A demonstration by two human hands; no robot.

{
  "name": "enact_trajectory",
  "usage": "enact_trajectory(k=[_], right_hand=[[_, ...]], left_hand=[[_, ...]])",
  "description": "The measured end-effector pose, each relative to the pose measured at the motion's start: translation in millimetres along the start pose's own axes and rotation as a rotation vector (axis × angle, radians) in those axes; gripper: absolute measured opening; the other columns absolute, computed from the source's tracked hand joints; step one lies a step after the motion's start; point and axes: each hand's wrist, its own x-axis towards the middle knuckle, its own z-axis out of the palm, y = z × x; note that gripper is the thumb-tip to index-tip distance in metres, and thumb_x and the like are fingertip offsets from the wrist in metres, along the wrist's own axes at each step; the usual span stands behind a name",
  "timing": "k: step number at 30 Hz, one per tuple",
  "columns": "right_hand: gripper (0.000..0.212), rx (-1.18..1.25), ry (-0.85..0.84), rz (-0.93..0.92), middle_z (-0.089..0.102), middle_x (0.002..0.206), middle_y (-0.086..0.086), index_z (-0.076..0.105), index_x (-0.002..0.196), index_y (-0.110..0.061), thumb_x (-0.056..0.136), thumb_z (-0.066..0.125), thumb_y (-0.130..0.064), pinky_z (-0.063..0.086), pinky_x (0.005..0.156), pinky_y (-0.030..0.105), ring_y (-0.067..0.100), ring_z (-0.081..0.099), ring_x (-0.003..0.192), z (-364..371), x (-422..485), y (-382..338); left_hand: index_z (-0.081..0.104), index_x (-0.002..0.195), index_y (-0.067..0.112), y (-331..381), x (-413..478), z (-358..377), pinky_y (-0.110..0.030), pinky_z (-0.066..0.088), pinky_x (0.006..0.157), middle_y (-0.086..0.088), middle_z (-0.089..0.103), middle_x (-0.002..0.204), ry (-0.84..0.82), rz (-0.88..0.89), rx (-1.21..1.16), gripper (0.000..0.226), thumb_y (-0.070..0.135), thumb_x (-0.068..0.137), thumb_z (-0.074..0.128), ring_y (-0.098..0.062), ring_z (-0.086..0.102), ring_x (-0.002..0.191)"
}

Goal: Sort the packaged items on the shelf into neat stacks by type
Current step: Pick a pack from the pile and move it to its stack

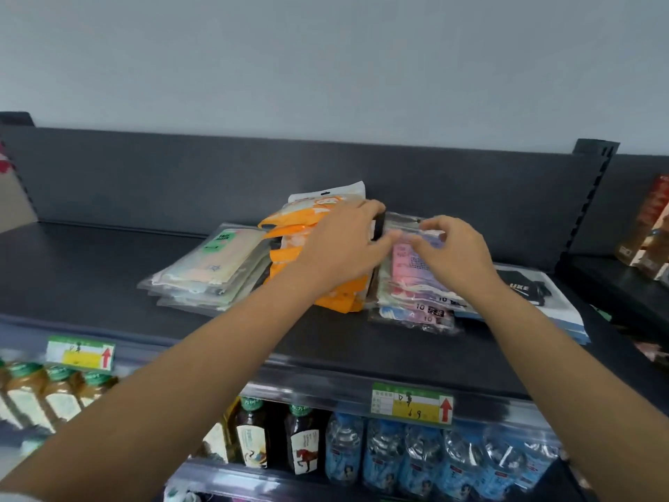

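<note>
On the dark shelf (90, 269) lie stacks of flat packets. A pale green and beige stack (213, 273) is at the left, an orange stack (289, 244) in the middle, and a pink and purple stack (416, 298) at the right. My left hand (344, 244) rests over the orange stack, its fingers curled round a dark packet edge (379, 230) between the stacks. My right hand (452, 248) pinches the top clear pink packet (407, 253). A black and white packet stack (535, 295) lies further right.
The shelf's dark back panel (181, 182) rises behind the stacks, with a slotted upright (593, 190) at the right. Price tags (412, 403) hang on the front rail. Bottles of tea (304, 443) and water (416, 454) fill the shelf below. Boxes (651, 233) stand at far right.
</note>
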Motion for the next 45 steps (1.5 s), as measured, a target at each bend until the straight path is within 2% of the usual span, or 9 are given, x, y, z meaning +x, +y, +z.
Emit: enact_trajectory(k=[6, 14, 19, 23, 29, 33, 36, 41, 45], right_hand=[[0.05, -0.219, 0.037, -0.211, 0.056, 0.132, 0.008, 0.054, 0.131, -0.013, 0.091, 0.056, -0.043, 0.042, 0.099, 0.041, 0.03, 0.048, 0.122, 5, 11, -46], [0.045, -0.245, -0.019, -0.361, 0.057, 0.128, 0.007, 0.056, 0.127, -0.015, 0.09, 0.055, -0.041, 0.043, 0.094, 0.038, 0.028, 0.051, 0.116, 40, -1, -101], [0.035, -0.196, -0.048, -0.36, 0.062, 0.116, 0.008, 0.061, 0.115, -0.013, 0.09, 0.055, -0.037, 0.045, 0.085, 0.035, 0.027, 0.056, 0.111, 81, -23, -139], [0.039, -0.248, -0.116, -0.224, 0.065, 0.105, 0.006, 0.06, 0.113, -0.014, 0.091, 0.054, -0.045, 0.052, 0.076, 0.035, 0.026, 0.063, 0.097, 132, -37, -166], [0.051, -0.314, -0.205, 0.088, 0.066, 0.102, 0.01, 0.058, 0.107, -0.008, 0.093, 0.044, -0.055, 0.046, 0.065, 0.033, 0.027, 0.063, 0.092, 202, -38, -192], [0.055, -0.305, -0.18, 0.176, 0.063, 0.112, 0.017, 0.052, 0.118, -0.003, 0.095, 0.041, -0.052, 0.045, 0.074, 0.034, 0.033, 0.06, 0.103, 227, -36, -202], [0.055, -0.241, -0.172, 0.233, 0.06, 0.116, 0.018, 0.048, 0.121, -0.001, 0.094, 0.047, -0.05, 0.039, 0.072, 0.031, 0.033, 0.058, 0.105, 237, -33, -204], [0.061, 0.005, -0.199, 0.355, 0.056, 0.124, 0.013, 0.044, 0.128, -0.005, 0.085, 0.062, -0.044, 0.045, 0.078, 0.032, 0.031, 0.057, 0.11, 247, -20, -207], [0.063, 0.095, -0.192, 0.356, 0.056, 0.122, 0.011, 0.045, 0.126, -0.009, 0.078, 0.069, -0.043, 0.052, 0.088, 0.043, 0.03, 0.058, 0.109, 259, -18, -218]], left_hand=[[0.052, 0.135, 0.017, -23, -7, -41, -0.033, 0.038, 0.099, 0.001, 0.054, 0.137, 0.079, -0.061, 0.145, 0.053, 0.049, 0.093, 0.05, -0.021, 0.045, 0.127], [0.047, 0.138, 0.016, -85, -40, -74, -0.039, 0.04, 0.097, -0.003, 0.051, 0.14, 0.037, -0.273, 0.338, 0.062, 0.057, 0.092, 0.045, -0.025, 0.043, 0.128], [0.049, 0.135, 0.014, -146, -69, -79, -0.041, 0.041, 0.095, -0.006, 0.054, 0.135, -0.06, -0.347, 0.41, 0.063, 0.059, 0.091, 0.046, -0.028, 0.046, 0.123], [0.048, 0.133, 0.015, -204, -83, -74, -0.041, 0.041, 0.093, -0.007, 0.054, 0.132, -0.201, -0.327, 0.47, 0.062, 0.06, 0.09, 0.045, -0.029, 0.047, 0.12], [0.048, 0.128, 0.008, -267, -87, -63, -0.038, 0.041, 0.084, -0.013, 0.056, 0.126, -0.343, -0.424, 0.115, 0.065, 0.06, 0.089, 0.048, -0.033, 0.052, 0.114], [0.048, 0.123, 0.007, -282, -80, -56, -0.037, 0.047, 0.084, -0.01, 0.058, 0.123, -0.376, -0.549, -0.22, 0.064, 0.056, 0.084, 0.06, -0.029, 0.057, 0.107], [0.048, 0.123, 0.007, -288, -76, -53, -0.039, 0.05, 0.087, -0.009, 0.056, 0.122, -0.368, -0.605, -0.342, 0.065, 0.052, 0.08, 0.067, -0.026, 0.058, 0.106], [0.052, 0.11, 0.01, -293, -73, -57, -0.027, 0.043, 0.063, -0.002, 0.059, 0.106, -0.32, -0.688, -0.512, 0.048, 0.038, 0.078, 0.073, -0.018, 0.059, 0.09], [0.051, 0.106, 0.013, -307, -78, -63, -0.027, 0.04, 0.056, 0.003, 0.057, 0.096, -0.284, -0.712, -0.539, 0.047, 0.037, 0.074, 0.076, -0.016, 0.057, 0.084]])
